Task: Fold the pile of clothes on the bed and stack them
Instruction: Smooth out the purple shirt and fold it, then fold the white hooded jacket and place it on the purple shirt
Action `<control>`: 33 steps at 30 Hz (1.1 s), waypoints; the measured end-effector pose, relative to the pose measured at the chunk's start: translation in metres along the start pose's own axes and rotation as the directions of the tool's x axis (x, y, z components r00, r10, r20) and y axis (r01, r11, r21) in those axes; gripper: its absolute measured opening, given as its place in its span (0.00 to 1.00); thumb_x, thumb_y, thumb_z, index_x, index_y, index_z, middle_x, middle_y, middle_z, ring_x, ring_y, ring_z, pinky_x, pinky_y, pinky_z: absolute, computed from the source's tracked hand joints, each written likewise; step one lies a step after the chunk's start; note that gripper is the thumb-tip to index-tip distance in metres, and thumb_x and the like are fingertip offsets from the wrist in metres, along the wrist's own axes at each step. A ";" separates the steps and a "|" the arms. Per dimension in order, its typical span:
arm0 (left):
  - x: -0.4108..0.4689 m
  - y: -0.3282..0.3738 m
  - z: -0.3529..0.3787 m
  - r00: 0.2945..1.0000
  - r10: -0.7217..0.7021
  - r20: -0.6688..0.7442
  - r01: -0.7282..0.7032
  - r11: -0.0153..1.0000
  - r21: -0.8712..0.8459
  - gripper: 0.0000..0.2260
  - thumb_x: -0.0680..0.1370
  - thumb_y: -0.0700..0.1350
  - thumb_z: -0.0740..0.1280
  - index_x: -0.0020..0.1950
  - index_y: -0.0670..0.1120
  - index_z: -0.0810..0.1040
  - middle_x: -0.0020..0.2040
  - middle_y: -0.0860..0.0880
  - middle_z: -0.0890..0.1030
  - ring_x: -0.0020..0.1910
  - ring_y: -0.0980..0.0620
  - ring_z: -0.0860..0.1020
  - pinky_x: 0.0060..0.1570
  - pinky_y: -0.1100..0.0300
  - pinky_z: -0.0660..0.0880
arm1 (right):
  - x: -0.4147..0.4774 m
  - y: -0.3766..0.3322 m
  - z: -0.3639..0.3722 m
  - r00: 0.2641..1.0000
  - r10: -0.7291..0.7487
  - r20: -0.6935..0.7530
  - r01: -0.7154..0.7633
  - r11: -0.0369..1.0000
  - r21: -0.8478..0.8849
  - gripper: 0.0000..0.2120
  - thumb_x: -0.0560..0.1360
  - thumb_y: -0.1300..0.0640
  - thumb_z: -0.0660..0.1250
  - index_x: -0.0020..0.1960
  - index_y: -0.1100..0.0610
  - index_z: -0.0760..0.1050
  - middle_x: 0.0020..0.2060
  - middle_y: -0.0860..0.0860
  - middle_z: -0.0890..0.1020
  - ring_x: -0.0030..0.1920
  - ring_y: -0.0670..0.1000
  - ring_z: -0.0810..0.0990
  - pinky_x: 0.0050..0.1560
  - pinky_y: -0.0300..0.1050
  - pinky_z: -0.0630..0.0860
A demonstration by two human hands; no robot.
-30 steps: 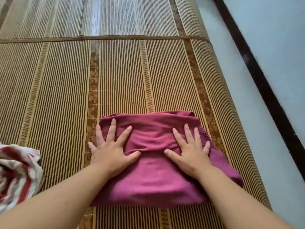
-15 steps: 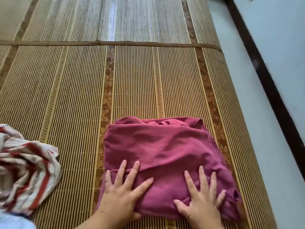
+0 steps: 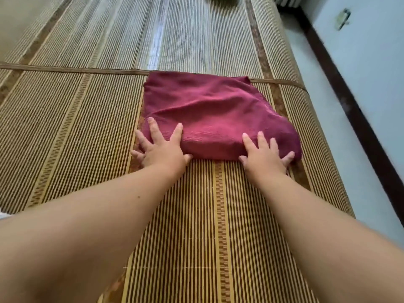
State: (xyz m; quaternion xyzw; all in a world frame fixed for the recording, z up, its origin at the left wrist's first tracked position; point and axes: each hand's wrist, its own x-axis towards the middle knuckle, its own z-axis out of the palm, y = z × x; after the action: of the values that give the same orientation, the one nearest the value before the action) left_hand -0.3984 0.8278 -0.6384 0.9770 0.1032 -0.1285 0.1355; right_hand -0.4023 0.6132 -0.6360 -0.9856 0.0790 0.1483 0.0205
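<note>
A folded magenta garment (image 3: pixel 209 110) lies on the bamboo mat (image 3: pixel 65 127) of the bed, its far edge on the mat's cross seam. My left hand (image 3: pixel 160 147) rests with spread, straight fingers on the garment's near left corner, partly on the mat. At the near right corner my right hand (image 3: pixel 263 153) lies flat on the cloth, fingers spread, thumb at the near edge. Both arms reach forward across the mat.
The mat's right edge (image 3: pixel 323 149) drops to a pale floor (image 3: pixel 360 160) with a dark baseboard (image 3: pixel 358 114) along the wall. A sliver of white cloth (image 3: pixel 3 214) shows at the left edge. Bare mat stretches left of and behind the garment.
The garment has slid away from me up to the cross seam, both hands pushing at its near edge. The striped red-and-white cloth at the left has left the view.
</note>
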 end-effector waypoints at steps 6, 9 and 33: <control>0.022 -0.013 -0.012 0.973 0.085 0.216 -0.074 0.996 -0.059 0.41 0.74 0.57 0.69 0.74 0.69 0.40 0.77 0.47 0.31 0.75 0.33 0.36 0.70 0.33 0.51 | 0.019 -0.002 -0.008 0.988 0.012 0.154 -0.027 0.995 0.097 0.31 0.80 0.44 0.55 0.77 0.39 0.40 0.78 0.48 0.41 0.77 0.58 0.41 0.69 0.73 0.47; 0.015 -0.018 -0.015 0.964 0.097 0.247 -0.099 0.995 -0.004 0.42 0.74 0.57 0.70 0.73 0.70 0.39 0.76 0.48 0.30 0.75 0.34 0.36 0.70 0.34 0.52 | 0.010 -0.001 -0.009 0.988 0.001 0.153 -0.017 0.995 0.102 0.36 0.78 0.41 0.58 0.77 0.40 0.38 0.78 0.49 0.40 0.77 0.58 0.40 0.69 0.72 0.47; -0.306 -0.081 -0.258 0.959 0.281 0.047 -0.283 0.957 0.066 0.39 0.74 0.63 0.63 0.73 0.66 0.36 0.79 0.52 0.40 0.78 0.47 0.43 0.71 0.37 0.42 | -0.330 -0.084 -0.221 0.882 -0.472 -0.012 0.471 0.879 0.069 0.37 0.75 0.38 0.62 0.76 0.38 0.44 0.78 0.49 0.41 0.77 0.53 0.40 0.71 0.65 0.38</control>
State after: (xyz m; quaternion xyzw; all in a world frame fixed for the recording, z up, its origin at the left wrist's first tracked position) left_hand -0.6496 0.9286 -0.3320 0.9834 -0.0444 -0.1297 0.1191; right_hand -0.6366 0.7311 -0.3260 -0.9734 -0.1580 0.1388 0.0907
